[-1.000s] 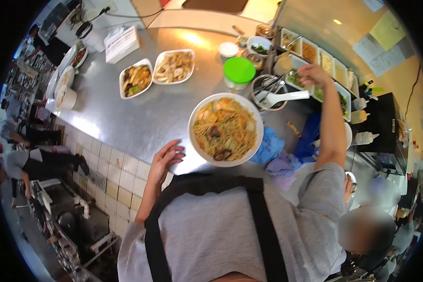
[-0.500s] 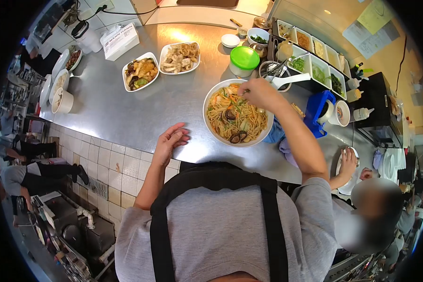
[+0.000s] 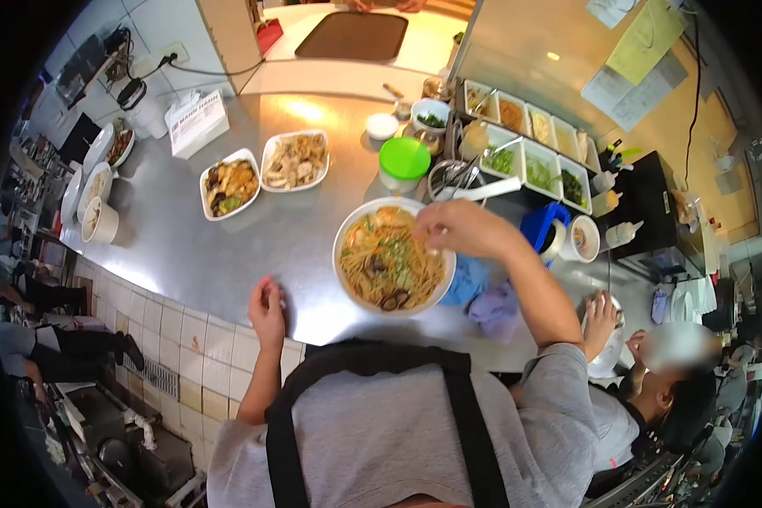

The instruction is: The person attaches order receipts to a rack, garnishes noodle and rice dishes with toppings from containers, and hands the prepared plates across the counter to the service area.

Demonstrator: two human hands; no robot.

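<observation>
A large white bowl [image 3: 340,269] of noodles [image 3: 402,275] with mushrooms and vegetable strips stands near the counter's front edge. Chopped green bits lie over the middle of the noodles. My right hand [image 3: 467,229] is above the bowl's right side, fingertips pinched and pointing down; what they hold is too small to make out. At the counter's edge, left of the bowl, my left hand [image 3: 267,313] is loosely curled and holds nothing. Behind the bowl stands a tub with a green lid [image 3: 404,158]. Beside it is a metal container of utensils [image 3: 453,176] with a white-handled spoon [image 3: 483,189].
Two white dishes of food, a mixed dish [image 3: 231,186] and a pale dish [image 3: 295,161], sit at left. Trays of chopped greens [image 3: 540,173] line the back right. Blue and purple cloths [image 3: 493,310] lie beside the bowl. A co-worker's hand [image 3: 599,317] is at right.
The view has shifted, so the counter sits lower and a brown tray shows at the top. More green bits show on the noodles. My right hand stays pinched above the bowl; my left fingers curl more.
</observation>
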